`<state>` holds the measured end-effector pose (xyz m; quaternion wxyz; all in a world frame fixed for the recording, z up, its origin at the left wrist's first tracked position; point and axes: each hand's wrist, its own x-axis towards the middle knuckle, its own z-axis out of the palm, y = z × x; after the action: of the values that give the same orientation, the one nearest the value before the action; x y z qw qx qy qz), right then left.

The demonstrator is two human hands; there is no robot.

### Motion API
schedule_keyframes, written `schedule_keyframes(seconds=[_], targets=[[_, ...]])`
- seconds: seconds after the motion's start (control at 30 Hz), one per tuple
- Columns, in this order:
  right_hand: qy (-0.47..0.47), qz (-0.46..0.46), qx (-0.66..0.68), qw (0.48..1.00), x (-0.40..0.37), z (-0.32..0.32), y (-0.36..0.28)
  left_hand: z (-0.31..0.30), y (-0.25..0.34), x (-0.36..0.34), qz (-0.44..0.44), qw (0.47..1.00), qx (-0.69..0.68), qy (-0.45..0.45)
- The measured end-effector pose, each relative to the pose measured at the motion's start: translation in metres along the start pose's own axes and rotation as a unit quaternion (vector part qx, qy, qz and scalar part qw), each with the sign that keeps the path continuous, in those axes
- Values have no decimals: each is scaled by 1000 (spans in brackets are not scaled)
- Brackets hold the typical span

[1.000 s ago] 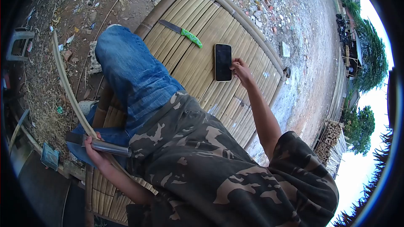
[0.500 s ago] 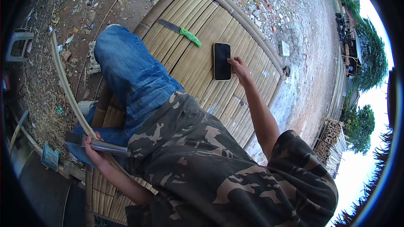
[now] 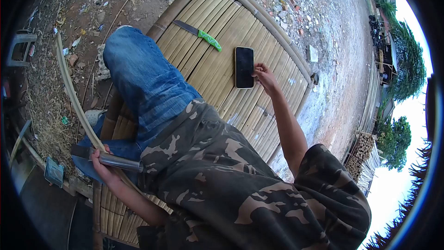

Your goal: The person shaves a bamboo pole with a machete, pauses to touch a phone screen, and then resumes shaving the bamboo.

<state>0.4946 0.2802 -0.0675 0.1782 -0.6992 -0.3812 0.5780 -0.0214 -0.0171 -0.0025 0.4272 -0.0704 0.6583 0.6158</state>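
Observation:
My right hand is at the near edge of a black-screened phone, its fingers curled and fingertips touching that edge. The phone lies flat, screen up, on the bamboo slat platform. Beyond it rests a knife with a green patterned handle and a dark blade. At lower left my left hand is closed around a long curved bamboo strip and a shiny metal cylinder with a dark flat end. How the fingers divide between the two is partly hidden.
My jeans-clad leg lies along the platform's edge. Littered ground with stones and scraps surrounds it. A plastic stool stands at far left, and a blue-green container at lower left. Stacked poles and trees are at right.
My right hand has shifted slightly back along the phone's edge, so less of it overlaps the screen. The phone and my left hand with the strip stay put.

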Motion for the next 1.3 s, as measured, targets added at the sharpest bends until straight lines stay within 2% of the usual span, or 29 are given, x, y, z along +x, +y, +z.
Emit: schedule_keyframes(seconds=[0.73,1.03,1.3], targets=[[-8,0,0,1000,1,0,0,6,1,-1,-9,1000,3,27],[36,22,-17,999,-4,9,-10,12,3,-4,-7,999,3,38],[-9,-20,-29,999,-3,4,-5,5,2,-2,-2,1000,6,10]])
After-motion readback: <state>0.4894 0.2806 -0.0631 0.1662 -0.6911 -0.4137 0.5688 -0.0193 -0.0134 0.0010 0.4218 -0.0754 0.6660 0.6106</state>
